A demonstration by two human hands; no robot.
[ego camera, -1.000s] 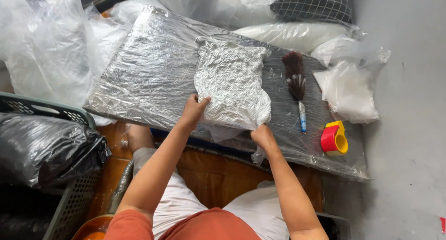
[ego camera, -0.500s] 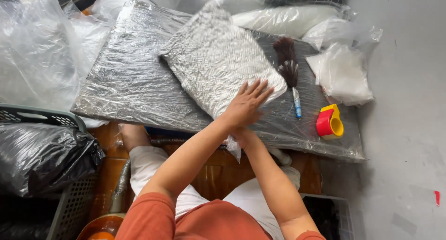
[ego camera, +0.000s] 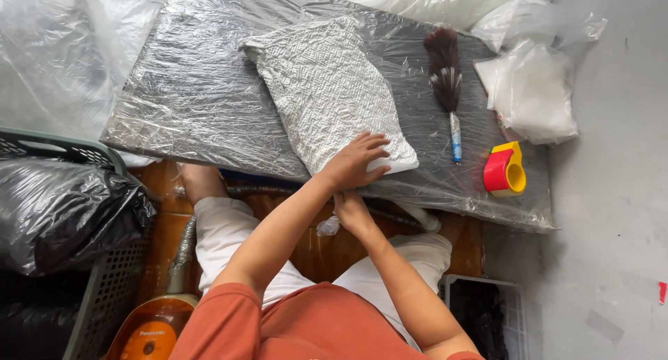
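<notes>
- Our left hand (ego camera: pixel 355 163) lies open, palm down and fingers spread, on the near end of the white textured bag (ego camera: pixel 327 92)
- The bag lies flat and slanted on the plastic-wrapped grey board (ego camera: pixel 188 95)
- Our right hand (ego camera: pixel 350 210) sits just under the left at the board's near edge; we cannot tell whether it grips anything
- A feather duster (ego camera: pixel 445 81) and a red and yellow tape dispenser (ego camera: pixel 504 168) lie to the right

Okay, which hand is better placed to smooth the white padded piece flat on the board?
Left, probably. The left hand already lies flat on the white padded piece, near its lower edge. The right hand sits below the board's edge, partly hidden under the left wrist.
</notes>
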